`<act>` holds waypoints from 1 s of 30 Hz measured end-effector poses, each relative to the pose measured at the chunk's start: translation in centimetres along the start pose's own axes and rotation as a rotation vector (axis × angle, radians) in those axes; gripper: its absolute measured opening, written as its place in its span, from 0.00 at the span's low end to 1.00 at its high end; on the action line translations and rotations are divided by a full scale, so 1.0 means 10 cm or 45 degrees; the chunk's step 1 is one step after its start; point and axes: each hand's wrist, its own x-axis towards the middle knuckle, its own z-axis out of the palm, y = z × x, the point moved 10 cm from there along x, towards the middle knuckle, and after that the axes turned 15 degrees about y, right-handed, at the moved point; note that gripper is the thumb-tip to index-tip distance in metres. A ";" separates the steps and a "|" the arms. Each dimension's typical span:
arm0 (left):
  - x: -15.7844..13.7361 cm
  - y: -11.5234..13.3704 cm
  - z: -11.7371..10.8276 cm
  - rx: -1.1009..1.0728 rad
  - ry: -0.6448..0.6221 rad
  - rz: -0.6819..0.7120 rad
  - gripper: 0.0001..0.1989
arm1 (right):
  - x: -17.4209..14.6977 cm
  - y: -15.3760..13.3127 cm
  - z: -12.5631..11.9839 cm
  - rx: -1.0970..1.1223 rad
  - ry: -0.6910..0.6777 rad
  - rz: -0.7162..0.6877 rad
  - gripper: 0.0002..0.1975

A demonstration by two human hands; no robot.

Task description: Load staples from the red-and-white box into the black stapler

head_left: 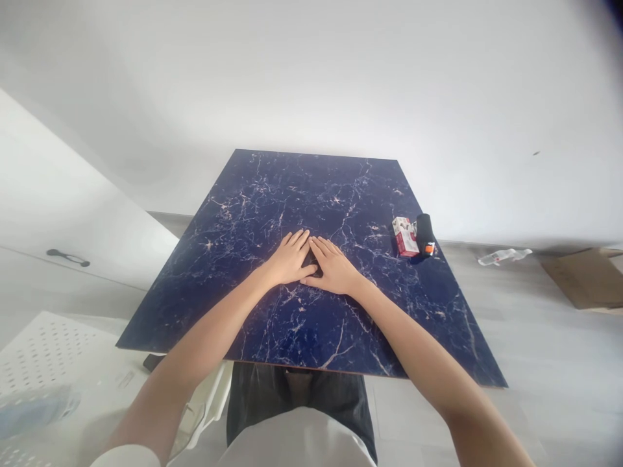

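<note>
From the head view, both bare arms stretch forward over a dark blue, white-veined marble-patterned counter (253,194). The left hand (291,258) lies palm down near the middle of the slab, fingers straight and together, pointing away from the person. The right hand (333,266) lies flat just beside it, fingers likewise extended; the two index fingers touch or nearly touch at their tips, forming a narrow wedge. In the gap between the two palms a small dark object (312,264) shows, mostly covered by the hands; what it is cannot be told. Both hands rest against it and on the counter, the thumbs tucked toward it. Neither grip is clenched: both hands are spread flat, released, pressing down rather than grasping.

Toward the right edge of the counter, well apart from the hands, a small red and white box (404,236) lies flat, and just beside it on its right a black cylinder with an orange mark (425,235) lies on its side.

Beyond the counter, on the grey floor to the right, a clear plastic bottle (503,256) lies on its side, and further right sits a flattened piece of brown cardboard (586,277). At the left, a white cabinet with a dark handle (68,257) stands against the wall, and a white perforated surface (48,347) sits below it near the person's left arm.
</note>
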 end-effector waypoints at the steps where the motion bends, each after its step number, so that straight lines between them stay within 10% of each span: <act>1: 0.00 0.00 -0.01 -0.005 0.008 -0.003 0.42 | 0.00 0.00 0.00 0.001 -0.004 0.005 0.58; 6: 0.07 -0.05 -0.17 -0.069 0.196 -0.057 0.25 | 0.00 0.04 -0.18 0.125 0.076 -0.016 0.41; 10: 0.09 -0.07 -0.30 -0.138 0.374 -0.075 0.17 | 0.01 0.37 -0.77 0.023 0.428 0.074 0.27; 16: 0.10 0.00 -0.31 -0.168 0.393 -0.023 0.15 | -0.45 1.37 -1.87 -0.562 0.885 0.753 0.29; 22: 0.11 -0.03 -0.32 -0.196 0.395 -0.039 0.15 | -1.17 2.32 -1.90 -0.549 0.458 1.489 0.35; 30: 0.10 -0.04 -0.35 -0.195 0.425 -0.024 0.14 | -1.13 2.34 -1.87 -0.602 0.394 1.429 0.28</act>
